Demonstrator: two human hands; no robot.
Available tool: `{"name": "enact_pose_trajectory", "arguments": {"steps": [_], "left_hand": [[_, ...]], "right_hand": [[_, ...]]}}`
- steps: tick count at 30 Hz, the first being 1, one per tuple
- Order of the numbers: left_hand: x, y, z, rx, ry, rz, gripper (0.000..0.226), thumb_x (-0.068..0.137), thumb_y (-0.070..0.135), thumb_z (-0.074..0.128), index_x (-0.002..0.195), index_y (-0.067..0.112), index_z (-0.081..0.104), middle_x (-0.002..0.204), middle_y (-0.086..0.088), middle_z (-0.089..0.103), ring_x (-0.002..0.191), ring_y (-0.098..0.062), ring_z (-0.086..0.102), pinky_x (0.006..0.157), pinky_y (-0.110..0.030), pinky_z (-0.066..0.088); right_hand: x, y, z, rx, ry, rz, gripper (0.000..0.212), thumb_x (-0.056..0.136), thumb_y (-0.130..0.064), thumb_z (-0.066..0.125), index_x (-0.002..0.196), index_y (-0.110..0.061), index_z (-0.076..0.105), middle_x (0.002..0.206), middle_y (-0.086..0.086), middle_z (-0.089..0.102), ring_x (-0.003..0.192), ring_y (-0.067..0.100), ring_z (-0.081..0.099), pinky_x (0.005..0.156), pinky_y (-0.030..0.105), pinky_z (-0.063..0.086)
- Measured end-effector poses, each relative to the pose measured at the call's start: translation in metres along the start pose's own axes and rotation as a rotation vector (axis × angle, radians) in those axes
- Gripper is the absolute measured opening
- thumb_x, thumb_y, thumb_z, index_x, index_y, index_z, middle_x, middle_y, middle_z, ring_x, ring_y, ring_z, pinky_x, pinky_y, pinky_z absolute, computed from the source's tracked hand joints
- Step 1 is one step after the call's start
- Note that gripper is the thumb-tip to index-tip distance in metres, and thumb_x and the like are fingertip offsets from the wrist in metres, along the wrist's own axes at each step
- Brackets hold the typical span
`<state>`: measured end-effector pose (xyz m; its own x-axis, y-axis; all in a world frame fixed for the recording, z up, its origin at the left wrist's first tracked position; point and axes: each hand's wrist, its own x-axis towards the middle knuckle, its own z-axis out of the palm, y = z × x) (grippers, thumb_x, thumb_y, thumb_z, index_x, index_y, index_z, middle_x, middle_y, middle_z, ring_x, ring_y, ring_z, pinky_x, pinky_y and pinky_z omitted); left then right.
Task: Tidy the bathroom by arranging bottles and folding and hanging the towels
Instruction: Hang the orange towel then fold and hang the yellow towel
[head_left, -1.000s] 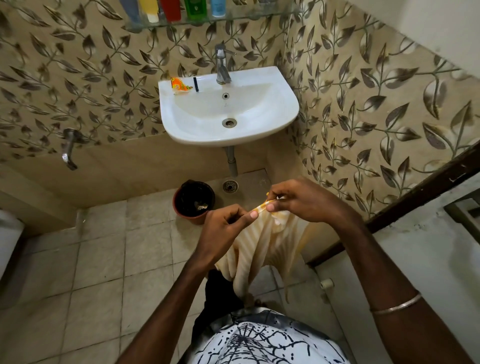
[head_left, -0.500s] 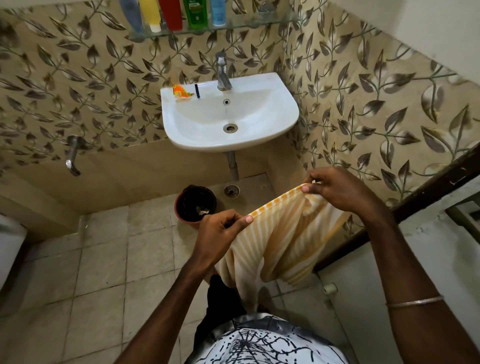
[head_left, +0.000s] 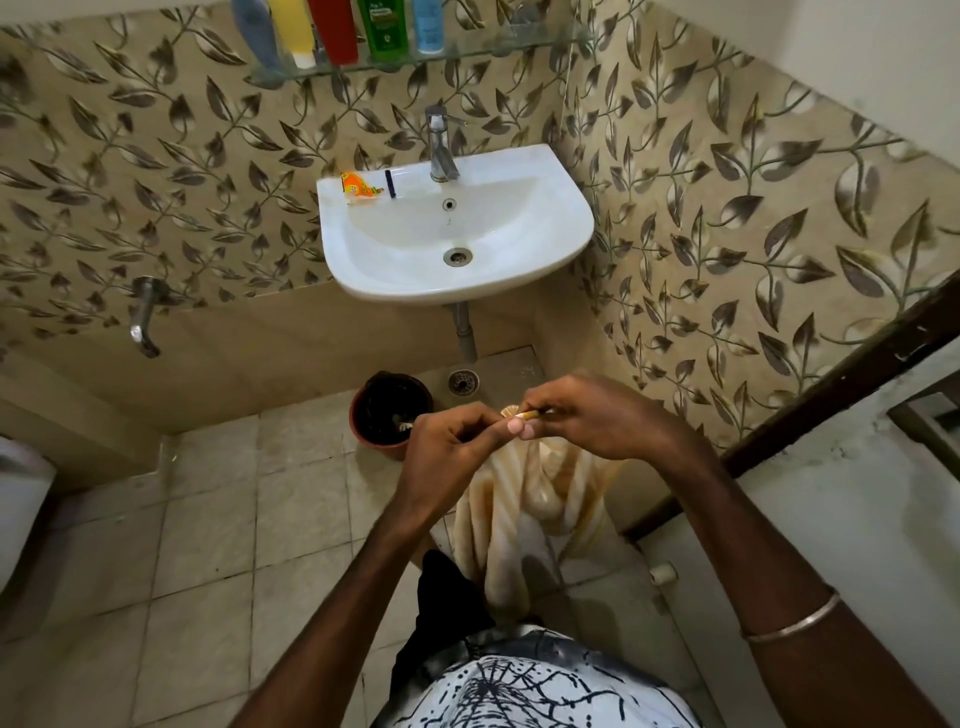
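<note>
Five bottles (head_left: 337, 28) stand in a row on the glass shelf (head_left: 467, 54) at the top of my view: grey, yellow, red, green and blue, only their lower parts showing. Far left I can see a white fixture (head_left: 21, 499) cut off by the edge, and a metal wall tap (head_left: 144, 317) on the leaf-patterned tiles. Moving right, the white sink (head_left: 545, 228) hangs on the wall with its own tap (head_left: 440, 143) at the back rim; an orange wrapper (head_left: 358, 188) and a small dark stick (head_left: 390, 183) lie on the sink's back left ledge. On the floor below it sits a round reddish bin (head_left: 387, 413) with a dark lining, just beside the floor drain (head_left: 463, 382).

In front of me the left hand (head_left: 447, 452) pinches the top edge of the striped cream-and-yellow towel (head_left: 524, 499) between thumb and fingertips, its grip closed tight on the cloth. The right hand (head_left: 597, 415) pinches the same edge, fingers curled, and the two hands meet so that their fingertips touch. The towel hangs bunched below both hands, in front of my legs, above the tiled floor (head_left: 208, 545). A thin metal bangle (head_left: 795, 621) sits on the right forearm.
</note>
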<state>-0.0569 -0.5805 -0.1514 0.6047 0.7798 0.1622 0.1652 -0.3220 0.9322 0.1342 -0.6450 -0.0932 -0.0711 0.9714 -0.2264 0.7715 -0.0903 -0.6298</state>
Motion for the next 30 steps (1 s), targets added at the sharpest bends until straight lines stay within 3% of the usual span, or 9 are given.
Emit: {"name": "enact_pose_trajectory", "arguments": {"steps": [4,7,10,14,18,21,26,28,30], "left_hand": [[-0.003,-0.004,0.004,0.025,0.072,-0.003,0.037,0.087,0.044,0.069,0.069,0.012,0.067,0.061,-0.002,0.06,0.055,-0.014,0.053,0.051,-0.027,0.04],[-0.005,-0.006,0.007,0.001,0.08,-0.042,0.047,0.087,0.05,0.067,0.062,0.011,0.056,0.055,-0.002,0.049,0.053,-0.01,0.042,0.05,-0.029,0.034],[-0.008,-0.011,0.007,-0.069,0.05,-0.101,0.053,0.086,0.055,0.065,0.059,0.012,0.05,0.056,-0.002,0.045,0.053,-0.016,0.041,0.052,-0.034,0.033],[-0.015,-0.021,0.002,-0.108,0.056,-0.097,0.075,0.083,0.066,0.064,0.062,-0.005,0.049,0.06,-0.023,0.044,0.053,-0.033,0.041,0.051,-0.042,0.033],[-0.017,-0.022,-0.004,-0.123,0.08,-0.091,0.063,0.081,0.056,0.067,0.065,-0.005,0.06,0.064,-0.023,0.053,0.062,-0.041,0.05,0.054,-0.037,0.04],[-0.014,-0.012,0.0,-0.097,0.062,-0.069,0.055,0.084,0.055,0.066,0.073,0.002,0.068,0.068,-0.018,0.061,0.065,-0.037,0.058,0.056,-0.045,0.047],[-0.007,0.006,0.008,-0.043,0.029,-0.018,0.033,0.086,0.048,0.068,0.087,0.017,0.079,0.074,-0.003,0.073,0.068,-0.028,0.068,0.059,-0.051,0.053],[-0.003,0.011,0.01,0.021,0.0,0.039,0.033,0.084,0.051,0.071,0.088,0.02,0.08,0.071,0.002,0.074,0.063,-0.02,0.069,0.056,-0.046,0.052],[-0.002,0.012,0.009,0.067,-0.028,0.054,0.037,0.083,0.057,0.07,0.089,0.022,0.08,0.071,0.005,0.074,0.062,-0.015,0.069,0.054,-0.045,0.051]], "right_hand": [[0.0,-0.003,-0.009,0.003,0.053,0.009,0.02,0.092,-0.044,0.067,0.072,-0.047,0.063,0.069,-0.015,0.064,0.066,0.006,0.058,0.064,0.04,0.047],[-0.002,-0.001,-0.018,0.005,0.095,0.024,0.009,0.093,-0.039,0.067,0.086,-0.034,0.071,0.077,-0.011,0.069,0.073,0.01,0.063,0.071,0.044,0.051],[-0.004,0.003,-0.027,0.032,0.161,0.022,0.008,0.092,-0.036,0.068,0.09,-0.03,0.073,0.081,-0.01,0.071,0.078,0.011,0.065,0.075,0.046,0.054],[-0.01,0.02,-0.043,0.047,0.26,0.06,0.007,0.091,-0.036,0.068,0.085,-0.036,0.072,0.081,-0.014,0.07,0.08,0.008,0.066,0.079,0.049,0.055],[-0.017,0.036,-0.054,0.077,0.343,0.091,0.012,0.09,-0.031,0.07,0.08,-0.037,0.071,0.078,-0.013,0.07,0.078,0.005,0.065,0.081,0.049,0.055],[-0.017,0.041,-0.052,0.059,0.355,0.135,0.014,0.091,-0.029,0.069,0.083,-0.04,0.069,0.086,-0.012,0.071,0.084,0.008,0.066,0.084,0.05,0.055],[-0.017,0.027,-0.035,0.157,0.098,0.088,0.057,0.093,-0.027,0.068,0.136,-0.057,0.046,0.128,-0.006,0.064,0.114,0.01,0.06,0.094,0.041,0.054],[-0.015,0.015,-0.021,0.173,-0.053,0.022,0.051,0.093,-0.031,0.067,0.136,-0.053,0.05,0.124,-0.01,0.065,0.112,0.006,0.061,0.09,0.032,0.054],[-0.011,0.01,-0.012,0.085,-0.092,-0.005,0.029,0.092,-0.039,0.066,0.121,-0.042,0.066,0.113,-0.013,0.07,0.104,0.004,0.063,0.087,0.039,0.056]]}}
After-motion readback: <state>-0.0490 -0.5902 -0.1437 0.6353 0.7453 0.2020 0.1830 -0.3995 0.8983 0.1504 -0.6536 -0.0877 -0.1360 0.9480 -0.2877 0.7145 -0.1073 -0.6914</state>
